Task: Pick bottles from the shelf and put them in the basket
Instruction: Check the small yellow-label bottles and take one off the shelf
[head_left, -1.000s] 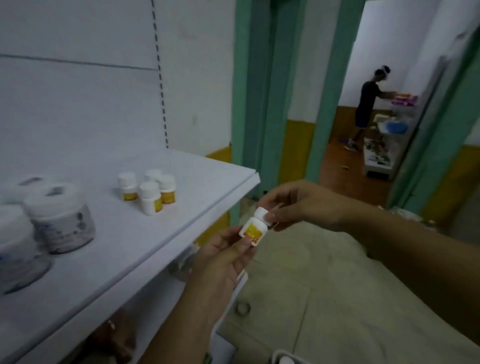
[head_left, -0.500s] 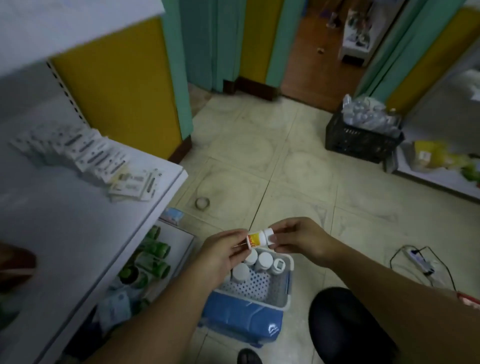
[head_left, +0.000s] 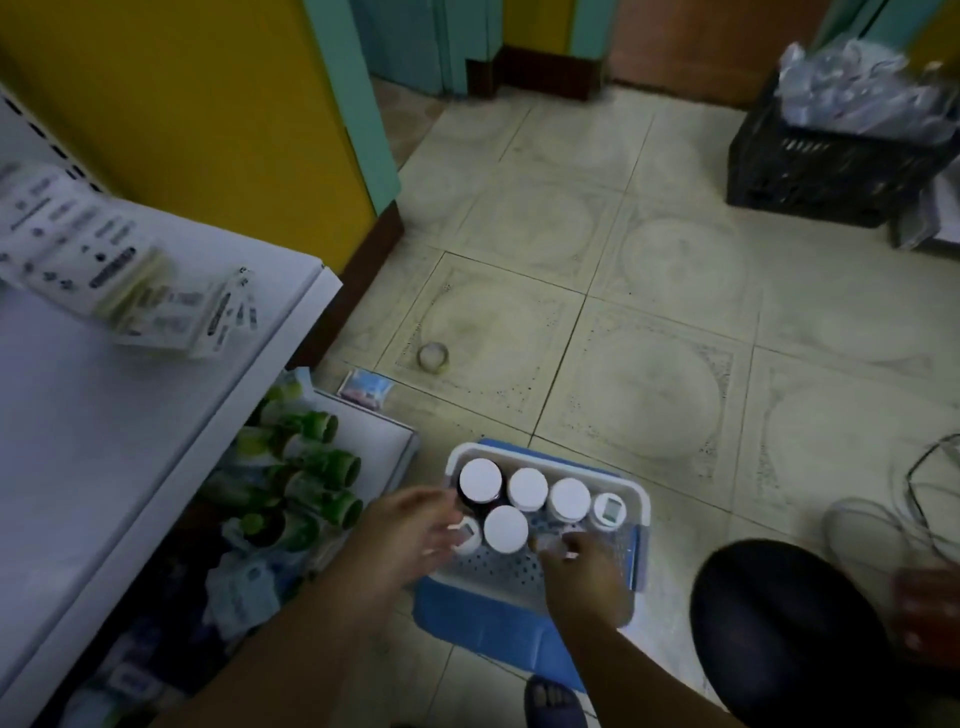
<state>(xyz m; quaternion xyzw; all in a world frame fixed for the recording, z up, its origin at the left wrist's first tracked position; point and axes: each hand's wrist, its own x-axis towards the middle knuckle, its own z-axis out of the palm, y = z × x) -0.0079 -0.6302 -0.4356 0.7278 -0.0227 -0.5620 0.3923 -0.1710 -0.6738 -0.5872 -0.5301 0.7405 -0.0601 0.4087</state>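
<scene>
Pale patterned floor tiles (head_left: 649, 291) fill most of the view, with a white shelf (head_left: 104, 415) along the left edge carrying a fanned stack of white sachets (head_left: 135, 291). Landmark: the white perforated basket (head_left: 636, 499), which sits on a blue base on the floor just right of the shelf's lower tier. Inside the basket, at its far end, stand white-capped bottles (head_left: 527, 488) in a row, one more white cap (head_left: 505, 528) nearer the camera, and a small clear-lidded jar (head_left: 609, 512) at the row's right end. Left of the basket, under the shelf, lie green-capped bottles (head_left: 332, 467), tipped on their sides. Beyond the basket, on the tiles, lies a small clear ring (head_left: 432, 357), and far beyond to the right sits a black crate (head_left: 810, 171) stuffed with clear plastic.

Left hand (head_left: 410, 535) is over the basket's left rim, fingers spread, touching a small bottle (head_left: 466, 535) there. Right hand (head_left: 582, 566) is down inside the basket; fingertips appear pinched on something small and pale, but blur prevents confirming what, or whether it is gripped.
</scene>
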